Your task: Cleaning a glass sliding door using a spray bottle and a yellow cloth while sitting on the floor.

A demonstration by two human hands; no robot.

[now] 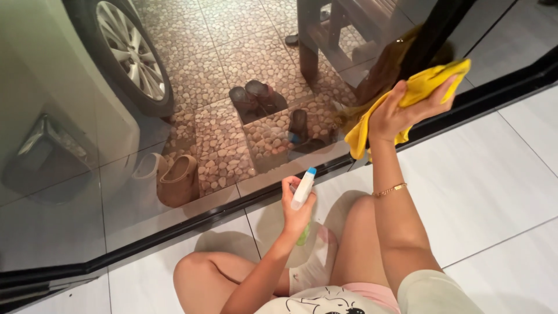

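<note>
Hands at work on a tall glass door panel [192, 99]: the right hand [401, 110] presses a crumpled yellow cleaning cloth [427, 87] flat against the pane, while the left hand [297, 206] is closed around a small white spray bottle with a blue cap [304, 187], held low near the knees. Overspray could likely leave the glossy white floor tiles [494, 174] slippery. Outside, a pebble-patterned floor [232, 64] holds several sandals [256, 99] and a car wheel [131, 49].

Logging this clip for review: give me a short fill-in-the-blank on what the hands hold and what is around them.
1. The right hand presses a ____ cloth against the glass door.
2. The left hand holds a spray ____.
3. Outside, past the glass, stands a car ____.

Missing words: yellow; bottle; wheel
</note>
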